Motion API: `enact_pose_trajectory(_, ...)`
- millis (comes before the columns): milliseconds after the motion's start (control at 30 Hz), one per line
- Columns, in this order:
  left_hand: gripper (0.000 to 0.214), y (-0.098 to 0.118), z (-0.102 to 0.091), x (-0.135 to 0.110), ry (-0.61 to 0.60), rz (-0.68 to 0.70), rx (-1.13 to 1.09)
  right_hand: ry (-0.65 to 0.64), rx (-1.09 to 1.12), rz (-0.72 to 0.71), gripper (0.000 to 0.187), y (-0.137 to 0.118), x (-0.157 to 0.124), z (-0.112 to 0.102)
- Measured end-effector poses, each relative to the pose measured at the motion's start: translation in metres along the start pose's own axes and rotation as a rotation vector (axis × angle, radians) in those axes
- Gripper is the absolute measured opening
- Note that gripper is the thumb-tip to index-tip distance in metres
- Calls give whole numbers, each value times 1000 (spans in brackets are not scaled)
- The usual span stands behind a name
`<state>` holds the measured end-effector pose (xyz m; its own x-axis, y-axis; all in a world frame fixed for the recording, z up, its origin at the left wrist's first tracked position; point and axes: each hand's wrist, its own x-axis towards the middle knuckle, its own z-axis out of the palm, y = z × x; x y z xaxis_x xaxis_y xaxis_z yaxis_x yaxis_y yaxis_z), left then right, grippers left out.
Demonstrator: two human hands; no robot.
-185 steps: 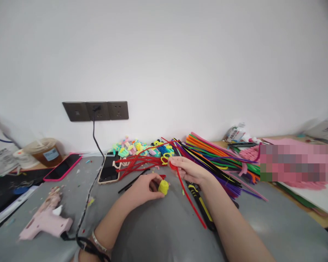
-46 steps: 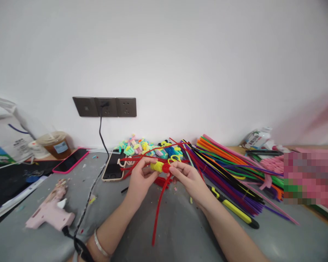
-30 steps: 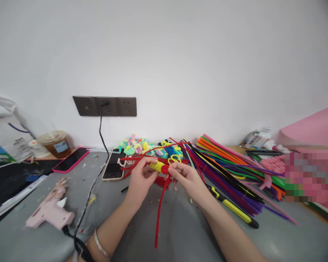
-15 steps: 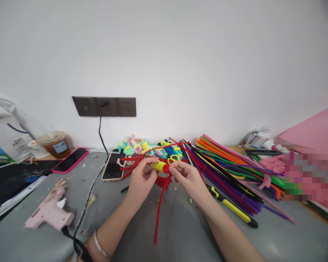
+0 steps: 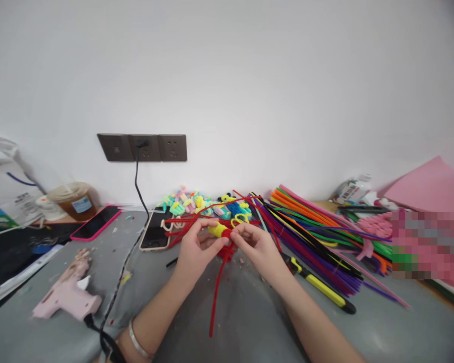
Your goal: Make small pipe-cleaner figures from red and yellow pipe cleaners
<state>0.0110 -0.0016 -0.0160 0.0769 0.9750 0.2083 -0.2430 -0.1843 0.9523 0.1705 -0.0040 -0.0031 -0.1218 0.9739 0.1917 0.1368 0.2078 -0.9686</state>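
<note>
Between my two hands is a small yellow and red pipe-cleaner figure (image 5: 218,230). My left hand (image 5: 199,247) is closed around its yellow end, with the thumb reaching to the red part. My right hand (image 5: 251,244) pinches the red end. From there a long red pipe cleaner (image 5: 215,297) hangs down toward me. Just behind the fingers lie scissors with yellow handles (image 5: 240,219) and several loose red pipe cleaners (image 5: 189,219). The fingertips partly hide the figure.
A pink glue gun (image 5: 68,297) with a black cord lies at left. Two phones (image 5: 98,222), (image 5: 155,232) and a drink cup (image 5: 73,201) stand near the wall. Bundled pipe cleaners (image 5: 314,232) and a yellow utility knife (image 5: 325,292) lie at right. Small finished pieces (image 5: 189,200) are behind.
My left thumb has moved right onto the red part of the figure. The hanging red pipe cleaner has shifted slightly left. Both hands keep their hold.
</note>
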Motion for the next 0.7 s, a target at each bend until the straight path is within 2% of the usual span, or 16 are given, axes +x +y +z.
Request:
enact_pose_trajectory(233,33,0,-1,-1,-6,-3,9,2,-57,-44,28,-3,-1,3)
enact_pose_trajectory(700,31,-3,0,1,27,13,17,-12,-70,-15,28,-5,-3,4)
